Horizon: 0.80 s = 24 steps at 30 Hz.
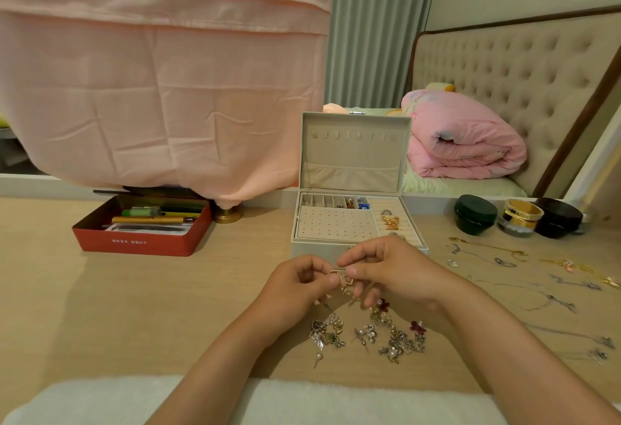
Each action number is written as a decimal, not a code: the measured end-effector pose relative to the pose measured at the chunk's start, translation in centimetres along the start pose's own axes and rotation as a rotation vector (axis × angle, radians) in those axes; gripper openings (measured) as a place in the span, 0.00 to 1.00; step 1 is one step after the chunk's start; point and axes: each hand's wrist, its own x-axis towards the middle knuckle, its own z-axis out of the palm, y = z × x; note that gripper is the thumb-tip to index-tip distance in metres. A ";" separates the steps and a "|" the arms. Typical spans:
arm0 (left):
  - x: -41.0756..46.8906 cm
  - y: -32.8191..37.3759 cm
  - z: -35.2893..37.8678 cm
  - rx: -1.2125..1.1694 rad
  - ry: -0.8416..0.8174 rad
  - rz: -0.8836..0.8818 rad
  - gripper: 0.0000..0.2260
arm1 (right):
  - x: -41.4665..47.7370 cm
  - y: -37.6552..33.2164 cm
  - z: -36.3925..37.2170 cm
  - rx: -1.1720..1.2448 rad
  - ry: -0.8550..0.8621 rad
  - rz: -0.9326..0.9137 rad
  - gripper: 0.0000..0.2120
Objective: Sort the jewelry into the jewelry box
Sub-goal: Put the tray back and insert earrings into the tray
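Head view: left hand (299,285) and right hand (386,270) meet just in front of jewelry box (316,250). Thumb and forefinger of each pinch one rose-gold earring (342,277) between them. Box lid up, few pieces in back compartments. Earring pile (379,334) on table (134,290) below hands. Necklaces (504,256) spread right of box.

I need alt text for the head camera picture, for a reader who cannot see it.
A person's left hand and right hand together pinch a small rose-gold jewelry piece above a light wooden table, in front of an open cream jewelry box. Loose mixed earrings lie nearer the viewer, and thin chain necklaces lie at the right.
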 end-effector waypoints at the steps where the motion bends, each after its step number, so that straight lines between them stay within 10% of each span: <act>1: 0.1 0.0 -0.1 0.002 0.005 0.006 0.03 | -0.1 -0.1 -0.1 -0.009 -0.021 0.012 0.09; 24: 15.5 6.0 -3.7 0.855 0.238 0.266 0.02 | 13.6 -6.4 -4.5 -0.265 0.401 -0.023 0.05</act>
